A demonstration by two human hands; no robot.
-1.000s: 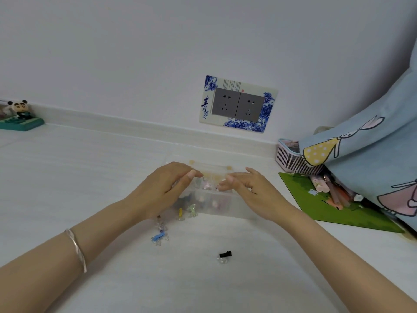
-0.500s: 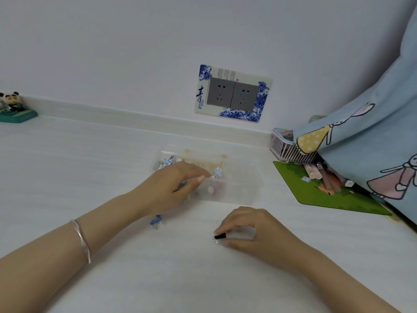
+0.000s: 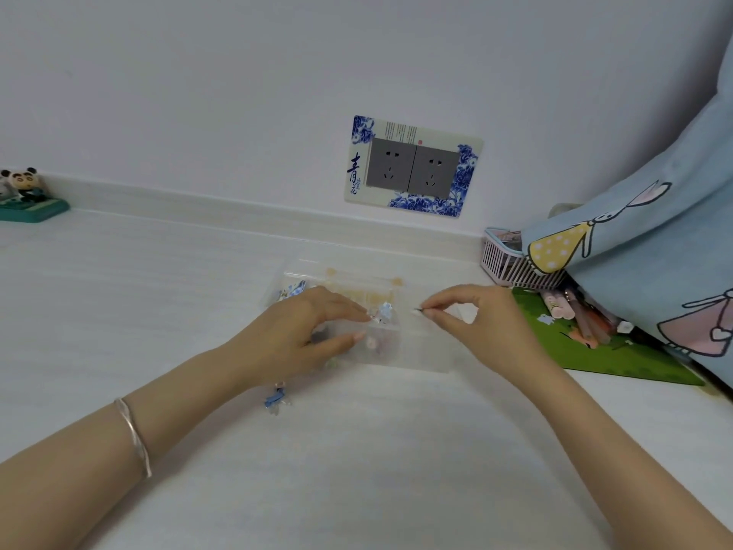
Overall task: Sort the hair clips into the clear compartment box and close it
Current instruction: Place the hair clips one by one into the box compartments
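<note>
1. I count two hands: the left hand (image 3: 301,335) and the right hand (image 3: 480,323).
2. One clear compartment box (image 3: 420,351) sits on the counter (image 3: 158,295).
3. Hair clips I can pick out: one blue clip (image 3: 275,399) loose on the counter, one tiny clip (image 3: 418,310) pinched in the right grip, and at least three inside the box; the exact number there is blurred.
4. One bracelet (image 3: 135,434).
5. Two wall sockets (image 3: 412,166) under one decorated plate.
6. One pink basket (image 3: 511,260), one green mat (image 3: 603,351), one panda figurine (image 3: 25,186).
</note>
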